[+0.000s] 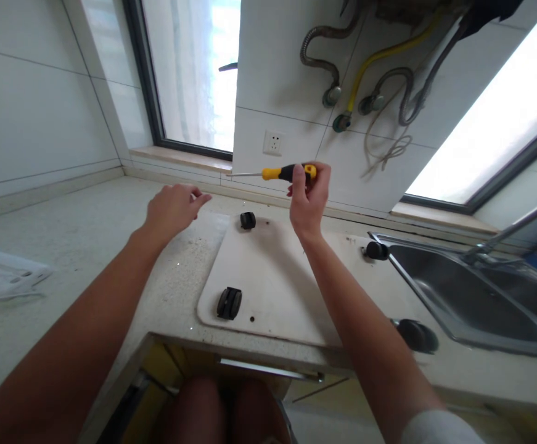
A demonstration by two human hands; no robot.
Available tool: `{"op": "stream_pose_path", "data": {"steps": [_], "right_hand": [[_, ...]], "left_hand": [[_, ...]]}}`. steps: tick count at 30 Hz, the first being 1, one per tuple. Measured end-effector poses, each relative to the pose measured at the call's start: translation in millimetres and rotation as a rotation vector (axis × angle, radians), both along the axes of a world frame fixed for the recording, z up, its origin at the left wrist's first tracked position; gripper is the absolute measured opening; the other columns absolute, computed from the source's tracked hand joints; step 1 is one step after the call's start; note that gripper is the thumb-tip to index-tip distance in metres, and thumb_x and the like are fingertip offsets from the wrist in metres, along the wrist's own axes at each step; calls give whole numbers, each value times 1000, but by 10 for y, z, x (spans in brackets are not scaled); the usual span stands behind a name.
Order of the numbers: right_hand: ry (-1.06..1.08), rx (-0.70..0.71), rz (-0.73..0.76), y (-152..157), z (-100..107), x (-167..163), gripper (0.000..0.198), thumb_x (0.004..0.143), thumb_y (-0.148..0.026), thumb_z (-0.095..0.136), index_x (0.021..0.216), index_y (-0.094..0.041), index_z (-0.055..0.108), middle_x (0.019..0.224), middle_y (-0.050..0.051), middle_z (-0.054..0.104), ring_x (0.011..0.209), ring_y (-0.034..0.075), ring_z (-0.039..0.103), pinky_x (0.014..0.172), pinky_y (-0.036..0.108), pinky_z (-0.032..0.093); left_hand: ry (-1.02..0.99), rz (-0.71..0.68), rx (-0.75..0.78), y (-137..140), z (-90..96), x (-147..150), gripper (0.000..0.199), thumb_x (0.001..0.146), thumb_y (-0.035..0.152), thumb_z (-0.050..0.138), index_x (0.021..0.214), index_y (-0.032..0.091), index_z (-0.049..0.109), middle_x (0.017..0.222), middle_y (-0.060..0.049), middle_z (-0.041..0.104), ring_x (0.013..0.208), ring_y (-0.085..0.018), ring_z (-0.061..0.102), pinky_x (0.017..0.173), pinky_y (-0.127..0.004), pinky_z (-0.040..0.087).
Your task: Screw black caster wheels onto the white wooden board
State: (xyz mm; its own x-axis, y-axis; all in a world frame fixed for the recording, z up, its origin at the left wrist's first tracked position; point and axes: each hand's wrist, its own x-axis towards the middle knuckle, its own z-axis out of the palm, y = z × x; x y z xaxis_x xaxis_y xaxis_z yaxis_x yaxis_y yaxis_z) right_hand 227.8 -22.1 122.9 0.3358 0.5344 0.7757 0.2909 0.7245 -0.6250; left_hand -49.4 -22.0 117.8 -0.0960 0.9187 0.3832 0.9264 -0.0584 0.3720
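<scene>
My right hand [309, 191] grips a screwdriver [275, 172] by its yellow and black handle, raised above a white board [277, 277]. Its thin metal shaft points left, toward my left hand [176, 206]. The left fingers are curled in, thumb and forefinger together, over the counter by the board's far left corner. Whatever they may pinch is too small to make out. Black caster wheels are on the board: one at the far left [248, 220], one at the near left [229, 303], one at the far right [376, 250] and one, partly behind my right forearm, at the near right [418, 336].
A metal sink [462, 296] with a faucet [485, 246] lies to the right. Hoses and a yellow pipe [374, 58] hang on the wall above a socket [274, 143]. A white power strip [12, 271] rests at the left. The counter's front edge has a drawer handle [270, 370] below.
</scene>
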Motion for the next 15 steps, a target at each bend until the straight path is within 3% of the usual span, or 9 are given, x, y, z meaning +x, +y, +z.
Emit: {"op": "stream_pose_path", "data": {"steps": [1, 4, 6, 9, 11, 12, 13, 15], "right_hand": [[153, -52, 39, 54, -150, 65, 43, 100, -64, 63, 114, -26, 50, 92, -3, 61, 71, 12, 61, 70, 29, 53], [296, -132, 1, 146, -574, 236, 44, 98, -65, 61, 109, -26, 45, 85, -5, 61, 65, 11, 62, 65, 26, 54], [346, -187, -9, 168, -767, 309, 46, 95, -64, 67, 106, -25, 45, 83, -6, 61, 63, 11, 63, 62, 25, 55], [405, -243, -5, 193, -888, 360, 48, 94, -63, 71, 107, -25, 46, 82, -5, 64, 65, 11, 66, 63, 25, 57], [430, -261, 3, 220, -903, 368, 47, 96, -64, 69, 109, -25, 46, 83, -5, 65, 68, 12, 68, 65, 25, 58], [439, -267, 6, 235, -906, 367, 48, 96, -65, 69, 110, -25, 46, 82, -6, 65, 68, 11, 68, 65, 24, 57], [446, -271, 7, 251, -910, 366, 48, 96, -66, 69, 110, -25, 47, 82, -6, 65, 67, 11, 67, 64, 24, 56], [450, -274, 8, 282, -924, 360, 49, 95, -67, 70, 108, -25, 48, 82, -7, 64, 67, 11, 66, 63, 23, 54]], "left_hand": [[7, -54, 16, -92, 25, 162, 39, 108, 57, 58, 101, 24, 78, 89, -9, 81, 105, -35, 76, 103, -53, 57], [16, -183, 5, -426, -73, 575, 38, 113, 47, 48, 120, 24, 77, 114, -9, 84, 113, -32, 77, 113, -56, 54], [11, -271, -2, -752, -269, 756, 37, 110, 39, 53, 137, 22, 71, 136, -13, 80, 121, -31, 76, 109, -49, 60], [77, -324, -35, -1457, -654, 805, 42, 107, 33, 46, 140, 25, 72, 137, -16, 79, 126, -37, 76, 111, -55, 62], [75, -378, -17, -2017, -868, 659, 55, 105, 36, 41, 154, 43, 65, 149, -6, 76, 132, -36, 76, 116, -56, 63], [59, -364, 15, -2291, -936, 538, 65, 103, 43, 45, 166, 57, 47, 168, 5, 62, 146, -35, 68, 121, -55, 61], [53, -305, 79, -2546, -970, 397, 78, 98, 53, 50, 170, 69, 27, 176, 16, 49, 152, -35, 63, 119, -57, 62], [103, -145, 88, -2961, -936, 110, 89, 91, 60, 51, 166, 80, 7, 177, 31, 31, 154, -38, 59, 109, -66, 64]]}}
